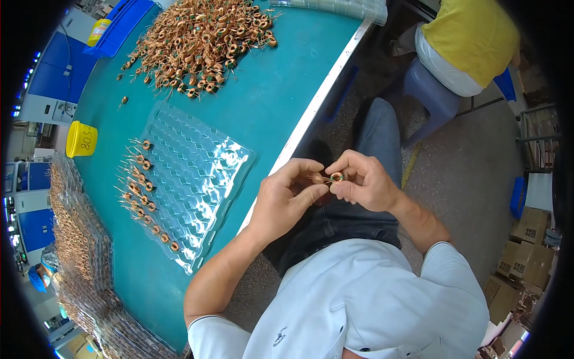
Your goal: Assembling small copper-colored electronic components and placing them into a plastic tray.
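Both of my hands meet over my lap, just off the edge of the table, around one small copper-wound ring coil point(337, 178). The fingertips of my right hand point(368, 182) pinch the ring itself. My left hand point(286, 194) closes thumb and fingers on the coil's wire leads point(318, 178). On the table to the left lies a clear plastic tray point(200, 143) with rows of pockets. Several like coils point(149, 186) sit along its left side, their leads pointing left. A large heap of such coils point(200, 42) lies at the far end.
Stacked filled trays point(89, 239) stand along the table's left side. A yellow tub point(81, 139) and a blue bin point(122, 27) are at the far left edge. A person in yellow point(472, 36) sits on a stool point(427, 96) at far right. Cardboard boxes point(517, 254) stand at right.
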`<state>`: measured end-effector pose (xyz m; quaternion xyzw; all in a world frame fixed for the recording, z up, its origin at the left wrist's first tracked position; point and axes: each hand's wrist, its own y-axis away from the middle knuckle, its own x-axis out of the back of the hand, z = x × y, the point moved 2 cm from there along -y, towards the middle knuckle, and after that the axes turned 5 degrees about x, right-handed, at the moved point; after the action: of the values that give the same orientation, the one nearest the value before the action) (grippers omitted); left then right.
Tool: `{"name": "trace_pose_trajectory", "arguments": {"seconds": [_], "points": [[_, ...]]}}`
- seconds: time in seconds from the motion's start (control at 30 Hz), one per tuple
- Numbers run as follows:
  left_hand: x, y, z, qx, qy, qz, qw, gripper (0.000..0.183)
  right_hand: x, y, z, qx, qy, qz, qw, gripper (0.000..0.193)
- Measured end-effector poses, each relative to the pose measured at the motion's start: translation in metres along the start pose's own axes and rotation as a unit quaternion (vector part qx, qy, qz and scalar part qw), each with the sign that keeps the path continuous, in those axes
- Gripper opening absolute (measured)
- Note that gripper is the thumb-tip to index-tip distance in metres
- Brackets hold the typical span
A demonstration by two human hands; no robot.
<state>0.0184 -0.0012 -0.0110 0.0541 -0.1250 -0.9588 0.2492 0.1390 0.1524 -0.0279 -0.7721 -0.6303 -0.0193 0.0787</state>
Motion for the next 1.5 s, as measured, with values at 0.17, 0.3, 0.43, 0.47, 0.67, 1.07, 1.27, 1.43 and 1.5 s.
{"name": "trace_pose_trajectory", "arguments": {"seconds": [0.17, 0.3, 0.43, 0.47, 0.67, 1.07, 1.27, 1.43, 1.5], "points": [[0.002, 0.0, -0.008, 0.006, 0.043, 0.006, 0.999, 0.011, -0.009, 0.003, 0.013, -0.052, -0.134, 0.009, 0.99, 0.023], [0.0, 0.002, 0.0, -0.027, 0.01, 0.033, 0.999, 0.01, -0.016, 0.006, 0.014, -0.002, -0.111, 0.046, 0.993, 0.025], [0.004, 0.002, -0.001, 0.065, 0.097, 0.01, 0.993, 0.011, -0.019, 0.007, 0.015, 0.069, -0.049, 0.068, 0.994, 0.025], [0.003, 0.003, 0.0, 0.065, 0.097, 0.009, 0.993, 0.011, -0.019, 0.008, 0.016, 0.069, -0.049, 0.069, 0.994, 0.025], [0.0, 0.007, 0.002, -0.055, 0.03, 0.033, 0.998, 0.006, -0.021, 0.008, 0.014, 0.05, -0.078, 0.091, 0.992, 0.023], [0.006, 0.001, 0.003, -0.031, -0.083, 0.05, 0.995, 0.034, -0.004, 0.0, 0.007, 0.134, 0.147, 0.038, 0.979, 0.025], [0.002, -0.003, 0.008, -0.09, -0.169, 0.029, 0.981, 0.012, -0.005, -0.001, 0.008, 0.167, 0.181, 0.022, 0.969, 0.023], [0.001, -0.003, 0.005, -0.119, -0.249, 0.068, 0.959, 0.01, -0.006, -0.003, 0.006, 0.198, 0.205, 0.006, 0.958, 0.024], [0.002, -0.005, 0.002, -0.123, -0.256, 0.07, 0.956, 0.01, -0.005, -0.003, 0.007, 0.194, 0.191, -0.001, 0.962, 0.024]]}}
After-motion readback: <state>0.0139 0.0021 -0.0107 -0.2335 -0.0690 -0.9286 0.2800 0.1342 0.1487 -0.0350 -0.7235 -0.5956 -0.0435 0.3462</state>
